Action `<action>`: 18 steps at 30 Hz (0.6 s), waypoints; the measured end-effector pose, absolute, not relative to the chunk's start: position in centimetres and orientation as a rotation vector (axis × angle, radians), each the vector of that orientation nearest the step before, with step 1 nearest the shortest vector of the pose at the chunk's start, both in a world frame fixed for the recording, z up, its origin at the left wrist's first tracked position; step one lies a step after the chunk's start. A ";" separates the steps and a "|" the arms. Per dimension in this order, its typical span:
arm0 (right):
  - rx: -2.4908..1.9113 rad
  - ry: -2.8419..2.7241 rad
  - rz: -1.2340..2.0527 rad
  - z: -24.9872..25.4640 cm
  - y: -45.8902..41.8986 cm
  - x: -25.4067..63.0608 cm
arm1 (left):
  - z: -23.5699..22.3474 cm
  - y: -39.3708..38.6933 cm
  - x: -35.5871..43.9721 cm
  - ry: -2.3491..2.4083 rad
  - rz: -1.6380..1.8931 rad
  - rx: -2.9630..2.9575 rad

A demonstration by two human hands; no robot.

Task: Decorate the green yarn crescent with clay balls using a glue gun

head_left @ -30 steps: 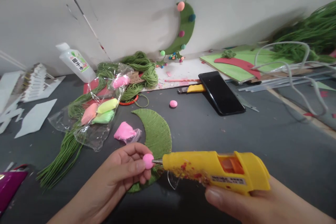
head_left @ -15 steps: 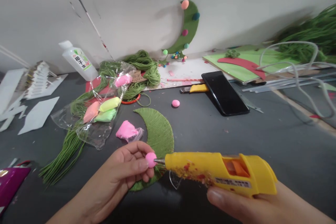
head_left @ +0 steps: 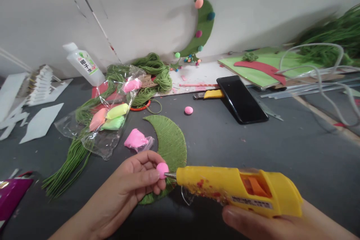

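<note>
Between thumb and fingers, my left hand (head_left: 137,180) pinches a small pink clay ball (head_left: 162,170). My right hand (head_left: 258,221) is wrapped round a yellow hot glue gun (head_left: 219,183), whose metal nozzle meets the right side of the ball. Under the left fingertips lies a crescent wound in green yarn (head_left: 172,142), its lower part partly covered by the hand. A lump of pink clay (head_left: 136,139) in a bit of plastic sits just left of the crescent. Another pink ball (head_left: 188,110) rests on the table beyond it.
A clear bag with clay packets (head_left: 116,111) lies over green yarn (head_left: 152,63) at the left, near a bottle (head_left: 84,65). A phone (head_left: 242,99) overlaps a yellow cutter (head_left: 213,94). Against the wall hangs a decorated crescent (head_left: 206,26). A white cable (head_left: 317,78) loops at the right.
The glue gun's rear end has dipped slightly down and to the right, its nozzle still at the ball. My left hand has barely moved.
</note>
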State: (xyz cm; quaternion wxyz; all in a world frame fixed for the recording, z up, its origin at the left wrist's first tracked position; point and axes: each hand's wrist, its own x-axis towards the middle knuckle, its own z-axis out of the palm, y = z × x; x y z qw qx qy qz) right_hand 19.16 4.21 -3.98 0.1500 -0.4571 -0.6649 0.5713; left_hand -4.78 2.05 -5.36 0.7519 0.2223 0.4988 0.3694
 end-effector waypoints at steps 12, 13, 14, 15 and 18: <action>-1.246 -1.798 1.767 -4.4 4.0 19.6 | -5.2 2.2 -4.7 1.087 0.813 0.477; -1.216 -1.754 1.814 -4.2 4.1 19.4 | -5.2 2.2 -4.7 1.084 0.811 0.478; -1.194 -1.689 1.865 -4.0 4.1 19.3 | -5.1 2.2 -4.6 1.082 0.808 0.479; -1.187 -1.611 1.915 -3.7 4.1 19.1 | -5.1 2.1 -4.6 1.081 0.805 0.481; -1.163 -1.412 1.991 -3.2 4.1 18.8 | -5.1 2.1 -4.7 1.084 0.800 0.484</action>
